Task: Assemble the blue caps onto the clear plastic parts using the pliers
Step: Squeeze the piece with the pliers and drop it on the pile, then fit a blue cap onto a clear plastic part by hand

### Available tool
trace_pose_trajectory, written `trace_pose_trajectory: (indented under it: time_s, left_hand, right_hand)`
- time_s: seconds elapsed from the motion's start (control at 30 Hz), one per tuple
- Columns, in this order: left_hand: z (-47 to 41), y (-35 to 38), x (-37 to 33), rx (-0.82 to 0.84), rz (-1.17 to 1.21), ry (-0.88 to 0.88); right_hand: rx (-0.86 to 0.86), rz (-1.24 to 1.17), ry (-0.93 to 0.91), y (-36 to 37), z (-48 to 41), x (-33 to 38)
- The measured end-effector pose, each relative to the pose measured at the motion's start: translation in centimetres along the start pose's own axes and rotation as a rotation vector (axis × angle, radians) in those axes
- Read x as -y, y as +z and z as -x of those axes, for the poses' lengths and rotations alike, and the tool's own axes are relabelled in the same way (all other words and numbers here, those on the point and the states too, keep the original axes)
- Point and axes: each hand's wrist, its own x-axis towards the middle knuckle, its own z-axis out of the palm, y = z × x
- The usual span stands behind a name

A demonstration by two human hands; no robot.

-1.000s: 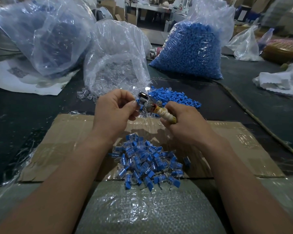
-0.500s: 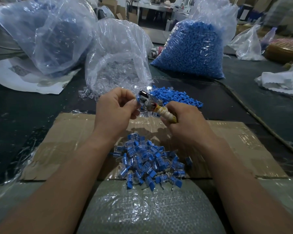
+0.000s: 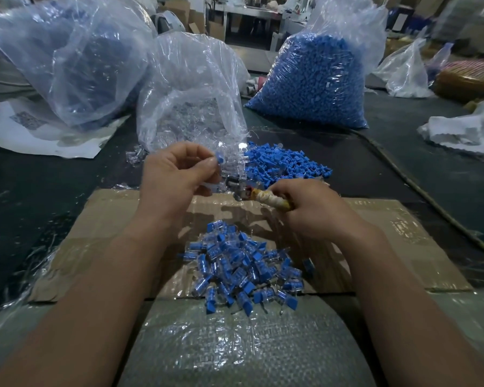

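Note:
My left hand [image 3: 176, 174] pinches a small clear part with a blue cap [image 3: 220, 160] between thumb and fingers, just left of and above the pliers' jaws. My right hand [image 3: 310, 210] grips the pliers [image 3: 252, 195] by their tape-wrapped handle, metal jaws pointing left. A heap of capped parts [image 3: 241, 263] lies on the cardboard sheet [image 3: 118, 219] below both hands. Loose blue caps [image 3: 285, 163] are piled behind the hands, beside an open bag of clear parts [image 3: 190, 107].
A large bag of blue caps [image 3: 313, 82] stands at the back right, another big clear bag [image 3: 67, 60] at the back left. White paper [image 3: 39, 129] lies at the left, crumpled plastic [image 3: 464, 129] at the right. A cord [image 3: 419, 191] crosses the dark table.
My left hand has lifted the capped part up and away from the pliers' jaws. My right hand with the pliers has dropped slightly toward the cardboard.

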Motion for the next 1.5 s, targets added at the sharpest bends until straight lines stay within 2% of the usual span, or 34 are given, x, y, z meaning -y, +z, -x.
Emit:
trace_pose_trajectory:
  time_s: [0.27, 0.37, 0.47, 0.57, 0.73, 0.8, 0.9, 1.0, 1.13, 1.3, 1.4, 1.5]
  left_hand:
    - [0.5, 0.0, -0.4, 0.445, -0.088, -0.247]
    - [0.5, -0.1, -0.3, 0.630, -0.161, -0.259]
    - [0.5, -0.2, -0.4, 0.711, -0.187, -0.257]
    - [0.4, -0.2, -0.4, 0.599, -0.144, -0.257]
    - [-0.6, -0.3, 0.8, 0.087, -0.245, -0.100]
    - [-0.8, -0.3, 1.5, -0.024, -0.380, -0.024]
    - [-0.9, 0.2, 2.2, -0.011, -0.498, 0.033]
    - [-1.2, 0.5, 2.9, 0.055, -0.549, 0.028]
    - [-1.8, 0.7, 3.7, 0.210, -0.763, -0.037]
    - [-2.3, 0.9, 3.9, 0.330, -0.965, -0.003]
    - [-1.9, 0.8, 3.5, 0.172, -0.901, 0.038]
    - [-1.4, 0.6, 2.6, -0.016, -0.677, 0.076]
  right_hand:
    - [0.050, 0.071, 0.029, 0.2, 0.0, 0.2]
    - [0.059, 0.025, 0.049, 0.4, 0.0, 0.3]
    - [0.079, -0.004, 0.054, 0.4, -0.1, 0.2]
    - [0.130, -0.037, 0.061, 0.4, -0.2, 0.0]
    - [0.170, -0.043, 0.066, 0.3, -0.2, -0.6]
    - [0.175, -0.064, 0.063, 0.3, -0.2, -0.8]
    - [0.136, -0.107, 0.060, 0.3, -0.3, -1.0]
    - [0.016, -0.108, 0.065, 0.0, -0.4, -1.3]
    - [-0.109, -0.084, 0.108, -0.4, -0.6, -1.6]
    - [-0.186, -0.094, 0.135, -0.5, -0.9, -1.9]
    - [-0.249, -0.111, 0.157, -0.5, -1.0, -2.3]
    - [-0.331, -0.143, 0.187, -0.5, -1.1, -2.6]
